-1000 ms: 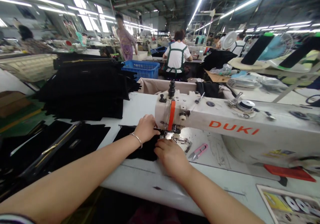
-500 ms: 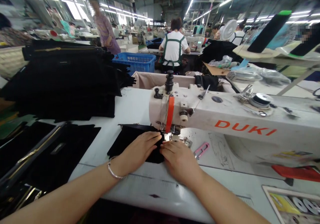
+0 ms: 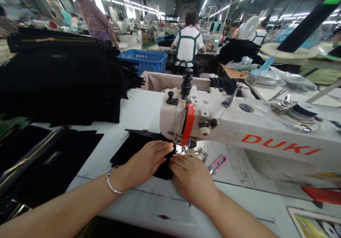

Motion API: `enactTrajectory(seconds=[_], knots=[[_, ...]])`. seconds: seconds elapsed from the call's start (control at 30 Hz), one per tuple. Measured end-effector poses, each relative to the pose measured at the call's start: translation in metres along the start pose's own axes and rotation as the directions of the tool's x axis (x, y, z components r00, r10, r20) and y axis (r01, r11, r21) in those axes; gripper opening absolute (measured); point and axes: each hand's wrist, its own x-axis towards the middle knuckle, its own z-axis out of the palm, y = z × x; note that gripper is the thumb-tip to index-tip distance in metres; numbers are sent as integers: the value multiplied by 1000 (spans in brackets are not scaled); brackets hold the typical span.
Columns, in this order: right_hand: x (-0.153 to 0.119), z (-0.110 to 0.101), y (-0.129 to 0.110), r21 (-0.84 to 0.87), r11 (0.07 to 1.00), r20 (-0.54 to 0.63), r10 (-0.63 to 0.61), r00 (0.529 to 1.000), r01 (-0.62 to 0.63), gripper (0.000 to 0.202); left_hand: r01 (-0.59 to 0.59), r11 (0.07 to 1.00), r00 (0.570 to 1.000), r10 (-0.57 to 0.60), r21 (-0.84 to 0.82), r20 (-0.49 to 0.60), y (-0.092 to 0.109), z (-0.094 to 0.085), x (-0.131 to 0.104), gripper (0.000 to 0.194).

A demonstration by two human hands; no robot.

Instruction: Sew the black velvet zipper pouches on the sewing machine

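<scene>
A black fabric piece (image 3: 138, 144) lies on the machine bed, its right edge at the needle area of the white sewing machine (image 3: 221, 121). My left hand (image 3: 145, 161), with a bracelet at the wrist, rests on top of the fabric, fingers stretched toward the needle area. Close beside it, my right hand (image 3: 190, 172) presses the fabric's right edge with its fingers together and bent. The fingertips of both hands are near the presser foot, which is partly hidden. A pink cutter (image 3: 218, 164) lies right of my right hand.
Tall black fabric stack (image 3: 64, 82) at the left, with black zippered pieces (image 3: 61, 156) in front of it. A blue basket (image 3: 149, 61) stands behind. Bobbin tray (image 3: 317, 223) at lower right. A seated person (image 3: 189, 44) works ahead; another stands at upper left.
The view has shifted and tilted slightly, so the machine appears larger and farther right. Both hands remain on the fabric by the needle. The standing person appears farther left.
</scene>
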Motion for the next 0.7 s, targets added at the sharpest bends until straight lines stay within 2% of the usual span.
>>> enactTrajectory(seconds=[0.4, 0.5, 0.6, 0.63, 0.7], knots=[[0, 1, -1, 41, 999, 27, 9, 1000, -10, 24, 2, 1000, 998, -4, 28, 62, -2, -2, 5, 38], [0, 1, 1, 50, 999, 26, 19, 999, -20, 23, -5, 1000, 996, 3, 17, 85, 0, -5, 1, 47], [0, -14, 5, 70, 997, 87, 14, 996, -21, 26, -47, 999, 994, 46, 5, 101, 4, -6, -8, 84], [-1, -24, 6, 87, 996, 127, 11, 992, -22, 28, -61, 998, 993, 60, 7, 99, 5, -5, -12, 85], [-6, -48, 10, 111, 992, 214, 33, 976, -58, 37, -67, 998, 994, 66, 4, 92, 8, -5, -18, 62]])
